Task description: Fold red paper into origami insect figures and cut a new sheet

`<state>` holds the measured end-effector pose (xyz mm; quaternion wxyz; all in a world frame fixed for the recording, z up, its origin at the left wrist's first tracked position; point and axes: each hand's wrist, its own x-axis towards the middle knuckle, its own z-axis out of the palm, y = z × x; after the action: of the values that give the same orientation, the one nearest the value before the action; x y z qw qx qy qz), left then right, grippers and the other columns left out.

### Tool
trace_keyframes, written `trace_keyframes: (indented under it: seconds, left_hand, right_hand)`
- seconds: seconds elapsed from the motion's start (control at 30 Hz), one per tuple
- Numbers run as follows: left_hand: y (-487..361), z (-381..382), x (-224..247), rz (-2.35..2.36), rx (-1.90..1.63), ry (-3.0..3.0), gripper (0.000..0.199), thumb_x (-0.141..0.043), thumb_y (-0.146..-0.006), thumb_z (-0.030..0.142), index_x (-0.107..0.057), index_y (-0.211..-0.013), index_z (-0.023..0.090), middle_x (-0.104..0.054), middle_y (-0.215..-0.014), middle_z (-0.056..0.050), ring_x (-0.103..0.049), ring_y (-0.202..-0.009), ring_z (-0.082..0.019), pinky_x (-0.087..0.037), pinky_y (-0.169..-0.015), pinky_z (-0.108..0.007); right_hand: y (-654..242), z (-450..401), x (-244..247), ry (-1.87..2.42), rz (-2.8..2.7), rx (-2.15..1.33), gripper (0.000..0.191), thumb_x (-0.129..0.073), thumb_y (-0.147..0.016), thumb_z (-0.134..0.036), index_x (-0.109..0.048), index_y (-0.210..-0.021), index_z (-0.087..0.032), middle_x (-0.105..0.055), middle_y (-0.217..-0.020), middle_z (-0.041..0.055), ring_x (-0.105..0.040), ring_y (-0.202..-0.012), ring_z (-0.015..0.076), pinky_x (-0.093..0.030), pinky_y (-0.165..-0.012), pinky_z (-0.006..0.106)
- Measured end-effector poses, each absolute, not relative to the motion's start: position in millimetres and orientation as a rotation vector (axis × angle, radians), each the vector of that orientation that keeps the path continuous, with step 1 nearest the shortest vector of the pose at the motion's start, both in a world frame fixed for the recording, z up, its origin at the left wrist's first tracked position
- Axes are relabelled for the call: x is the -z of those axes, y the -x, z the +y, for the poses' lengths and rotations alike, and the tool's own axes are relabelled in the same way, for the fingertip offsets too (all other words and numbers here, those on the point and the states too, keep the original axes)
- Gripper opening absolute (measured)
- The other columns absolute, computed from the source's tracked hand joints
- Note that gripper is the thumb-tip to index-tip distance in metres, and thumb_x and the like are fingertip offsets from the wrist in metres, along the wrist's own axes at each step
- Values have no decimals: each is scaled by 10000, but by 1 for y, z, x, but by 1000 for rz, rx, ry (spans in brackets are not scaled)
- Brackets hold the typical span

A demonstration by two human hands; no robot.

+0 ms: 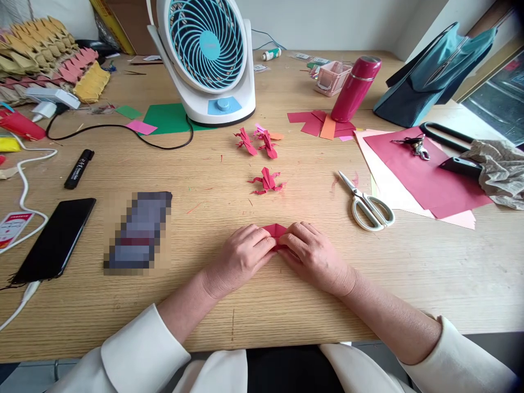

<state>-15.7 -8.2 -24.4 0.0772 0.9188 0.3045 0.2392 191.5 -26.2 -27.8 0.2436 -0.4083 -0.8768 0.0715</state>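
Small red folded-paper piece point(275, 230) lies just below frame centre; the bare left hand point(245, 251) grips its left end, the bare right hand point(314, 254) its right. Surface: light-brown wood-grain table point(196, 185). Upper centre: white fan point(208, 49) with round blue grille, pale wall point(339, 27) behind.

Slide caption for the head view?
Left hand and right hand hold creased red paper near three red paper figures, scissors at right.

Paper-craft work desk point(192, 174) (scissors point(358, 194), coloured sheets point(423, 177))
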Motion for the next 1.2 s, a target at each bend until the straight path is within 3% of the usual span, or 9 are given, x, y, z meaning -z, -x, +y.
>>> trace_keyframes:
  seconds: [0.13,0.33,0.6,1.2]
  left_hand:
    - [17,-7,25,926,-781,-2588,61,-558,-951,165,-580,-894,172,-631,-865,-47,-567,-838,-183,-485,-792,-325]
    - [17,-5,28,973,-831,-2442,183,-490,-887,6,-571,-877,170,-612,-842,-32,-570,-813,-163,-463,-750,-291]
    - [16,-3,30,982,-837,-2409,196,-492,-882,5,-574,-855,181,-612,-825,-15,-564,-790,-150,-445,-728,-275]
    - [16,-3,32,1000,-817,-2461,180,-513,-891,30,-622,-870,172,-633,-839,-27,-580,-807,-164,-459,-756,-294]
  right_hand:
    - [-191,-26,28,1121,-2420,-136,164,-517,-990,-235,-658,-935,-172,-598,-864,68,-504,-778,192,-421,-744,325]
    - [-188,-27,28,1095,-2452,34,135,-559,-974,-257,-676,-970,-189,-611,-851,59,-494,-766,193,-377,-713,330]
    - [-185,-30,30,1005,-2447,125,164,-578,-932,-138,-648,-788,-174,-601,-775,48,-473,-698,174,-364,-659,325]
    - [-183,-31,27,1079,-2432,21,185,-557,-963,-189,-659,-810,-164,-620,-813,76,-514,-754,191,-434,-713,328]
